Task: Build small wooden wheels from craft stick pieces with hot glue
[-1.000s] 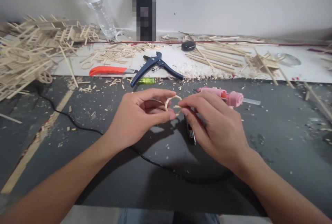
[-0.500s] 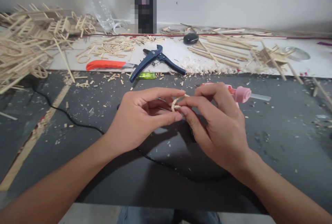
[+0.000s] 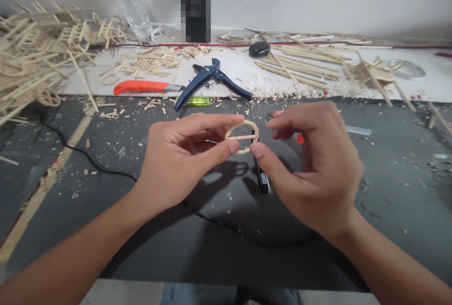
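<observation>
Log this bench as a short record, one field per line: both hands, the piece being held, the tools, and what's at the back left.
Left hand: pinching the wooden ring between thumb and fingers
Right hand: thumb at the ring's lower right, contact unclear; forefinger apart from it
Piece: many-sided ring with one thin stick across it
Tools: orange knife, blue cutter
Back left: wooden pile, tilted clear bottle
</observation>
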`<state>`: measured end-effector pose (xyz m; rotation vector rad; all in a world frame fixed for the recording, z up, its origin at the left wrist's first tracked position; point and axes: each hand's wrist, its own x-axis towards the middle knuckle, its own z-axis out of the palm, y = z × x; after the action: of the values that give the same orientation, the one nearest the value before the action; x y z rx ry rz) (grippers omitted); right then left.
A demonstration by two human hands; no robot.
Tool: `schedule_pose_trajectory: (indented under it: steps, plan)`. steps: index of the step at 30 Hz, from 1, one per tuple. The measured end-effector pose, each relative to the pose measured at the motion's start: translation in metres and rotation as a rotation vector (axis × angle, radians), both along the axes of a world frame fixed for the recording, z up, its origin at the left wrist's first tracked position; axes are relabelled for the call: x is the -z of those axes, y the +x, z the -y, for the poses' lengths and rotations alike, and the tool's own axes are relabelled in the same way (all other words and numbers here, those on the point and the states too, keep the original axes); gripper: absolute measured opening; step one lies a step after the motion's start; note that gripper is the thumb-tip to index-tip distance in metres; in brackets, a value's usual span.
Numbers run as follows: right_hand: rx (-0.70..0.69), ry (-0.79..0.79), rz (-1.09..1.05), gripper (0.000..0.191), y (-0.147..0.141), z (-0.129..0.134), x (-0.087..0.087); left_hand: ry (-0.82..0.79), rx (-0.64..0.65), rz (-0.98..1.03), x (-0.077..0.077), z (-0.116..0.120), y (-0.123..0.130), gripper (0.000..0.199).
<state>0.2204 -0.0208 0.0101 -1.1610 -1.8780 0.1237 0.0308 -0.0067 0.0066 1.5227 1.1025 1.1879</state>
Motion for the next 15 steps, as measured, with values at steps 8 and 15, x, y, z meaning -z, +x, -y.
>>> schedule_pose_trajectory:
  steps: [8, 15]
  plan:
    - [-0.196, -0.648, -0.459, 0.009, 0.0067, -0.0024, -0.0034, 0.037, 0.032, 0.041, -0.0033, 0.0002, -0.0004, 0.030]
    - [-0.221, -0.750, -0.530, 0.004, 0.0076, -0.0045, -0.0049, 0.045, 0.063, -0.018, -0.0010, 0.0014, -0.0012, 0.028]
